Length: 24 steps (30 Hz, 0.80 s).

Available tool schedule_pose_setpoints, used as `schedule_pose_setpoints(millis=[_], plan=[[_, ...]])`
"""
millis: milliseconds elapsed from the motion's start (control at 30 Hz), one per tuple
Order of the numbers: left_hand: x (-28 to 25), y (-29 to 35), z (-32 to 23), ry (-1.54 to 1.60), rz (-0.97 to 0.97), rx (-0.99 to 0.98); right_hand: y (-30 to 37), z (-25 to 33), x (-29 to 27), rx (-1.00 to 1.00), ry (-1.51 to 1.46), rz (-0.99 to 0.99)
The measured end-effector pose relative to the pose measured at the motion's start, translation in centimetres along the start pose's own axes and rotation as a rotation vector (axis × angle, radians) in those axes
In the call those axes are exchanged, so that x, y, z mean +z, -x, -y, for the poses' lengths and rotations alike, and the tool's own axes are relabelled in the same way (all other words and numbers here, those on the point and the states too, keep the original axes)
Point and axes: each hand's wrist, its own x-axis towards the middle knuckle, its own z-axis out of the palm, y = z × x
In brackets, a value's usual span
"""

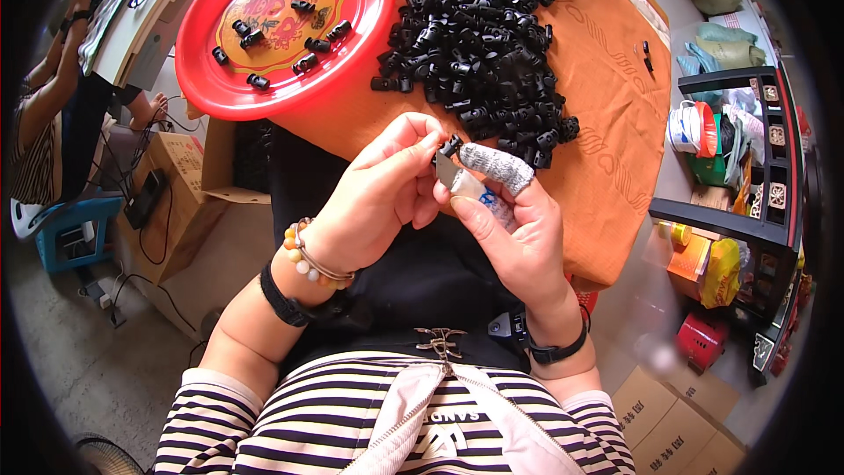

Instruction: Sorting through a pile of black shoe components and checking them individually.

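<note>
In front of my chest, my left hand pinches a small black cord lock between thumb and fingers. My right hand is closed on a short flat blade whose grip looks wrapped in whitish material. The blade's edge is up against the cord lock. A grey knitted sleeve covers the right index finger. Just beyond my hands lies a heap of black cord locks on an orange cloth. To its left, a round red tray carries several loose cord locks.
An open cardboard box stands left below the tray, near loose cables and a blue stool. At far left another person's arm reaches over a table. A dark shelf with bags stands right; cardboard boxes lie lower right.
</note>
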Motion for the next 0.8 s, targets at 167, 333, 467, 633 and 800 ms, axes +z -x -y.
schedule_pose_setpoints(millis=[167, 333, 467, 633, 800], plan=[[0.26, 0.17, -0.13, -0.044, 0.011, 0.008, -0.04, -0.07, -0.09, -0.041, 0.081, 0.011], [0.42, 0.33, -0.14, -0.032, 0.009, -0.006, -0.02, 0.42, 0.11, -0.069, 0.112, -0.008], [0.25, 0.36, -0.16, -0.062, 0.028, -0.003, 0.04, 0.41, -0.12, -0.059, 0.111, 0.003], [0.4, 0.52, -0.26, -0.052, 0.055, -0.012, 0.18, 0.42, -0.37, -0.002, 0.062, 0.027], [0.37, 0.53, -0.19, -0.027, 0.057, -0.019, 0.23, 0.28, -0.03, -0.019, 0.03, 0.022]])
